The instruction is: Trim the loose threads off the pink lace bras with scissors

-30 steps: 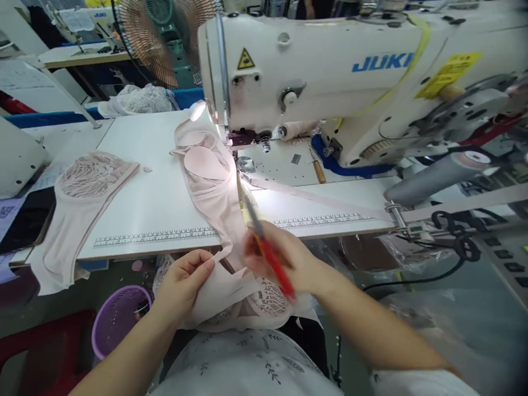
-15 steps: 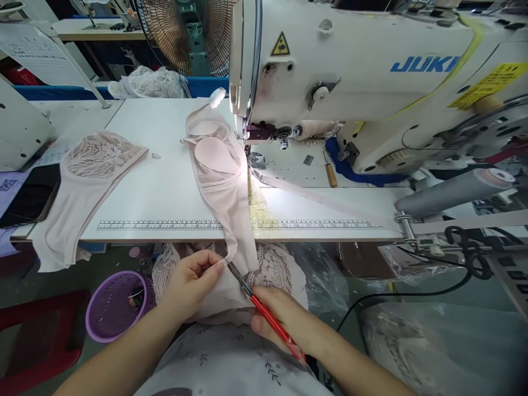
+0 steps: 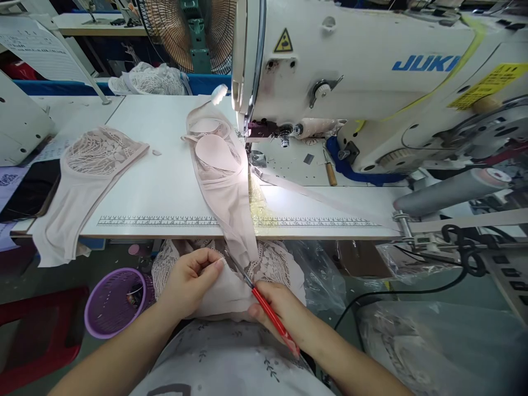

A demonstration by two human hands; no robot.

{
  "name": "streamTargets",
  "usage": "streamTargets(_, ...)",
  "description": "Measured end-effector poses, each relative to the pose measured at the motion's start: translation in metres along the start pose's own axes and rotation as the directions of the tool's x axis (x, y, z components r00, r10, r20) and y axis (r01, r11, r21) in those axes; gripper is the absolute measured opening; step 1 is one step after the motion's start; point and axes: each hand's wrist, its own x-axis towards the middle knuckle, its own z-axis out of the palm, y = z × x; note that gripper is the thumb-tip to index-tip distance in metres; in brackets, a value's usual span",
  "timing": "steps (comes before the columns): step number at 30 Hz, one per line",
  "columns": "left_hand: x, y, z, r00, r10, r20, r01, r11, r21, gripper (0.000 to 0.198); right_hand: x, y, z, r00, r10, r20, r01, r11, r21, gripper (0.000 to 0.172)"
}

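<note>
A pale pink bra piece (image 3: 231,203) with a moulded cup lies under the sewing machine's needle area, its lower end hanging over the table's front edge. My right hand (image 3: 278,308) grips red-handled scissors (image 3: 270,313), their metal blades pointing up and left beside that hanging end. My left hand (image 3: 196,278) is closed in a pinch just left of the blade tips, apart from the bra piece; whatever is between its fingertips is too small to make out. More pale lace fabric (image 3: 278,264) rests on my lap beneath both hands.
A JUKI sewing machine (image 3: 363,66) stands over the white table (image 3: 144,187). A second bra piece (image 3: 94,170) overhangs the table's left front edge, near a black phone (image 3: 31,190). A pink strip (image 3: 313,195) runs right, past a grey roller (image 3: 449,192). A purple basket (image 3: 111,308) stands below.
The bra piece's narrow lower end, earlier at my left fingertips, now hangs free of them. The scissors have shifted slightly left and down at the handle. My left hand has barely moved.
</note>
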Motion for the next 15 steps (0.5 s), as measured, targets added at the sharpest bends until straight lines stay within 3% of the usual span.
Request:
streamTargets(3,-0.008,0.003,0.002,0.978,0.178,0.113,-0.197,0.96,0.198,0.017,-0.005,0.002,-0.011,0.983,-0.046,-0.178,0.049,0.999,0.014,0.036)
streamTargets(6,-0.017,0.004,0.009,0.882,0.366,0.296,-0.447,0.85,0.281,0.014,-0.012,-0.002,-0.018,0.928,-0.201,-0.313,0.233,0.97,0.067,0.023)
streamTargets(9,-0.024,0.004,0.019,0.821,0.425,0.381,-0.538,0.8,0.267,0.014,-0.016,-0.007,-0.015,0.921,-0.3,-0.249,0.34,0.93,0.139,0.013)
streamTargets(11,-0.026,0.003,0.023,0.816,0.409,0.409,-0.537,0.798,0.274,0.011,-0.017,-0.006,-0.009,0.936,-0.29,-0.198,0.321,0.935,0.147,0.009)
streamTargets(15,-0.026,-0.001,0.026,0.794,0.403,0.455,-0.569,0.756,0.325,0.016,-0.02,0.002,-0.002,0.945,-0.256,-0.205,0.281,0.955,0.098,0.011)
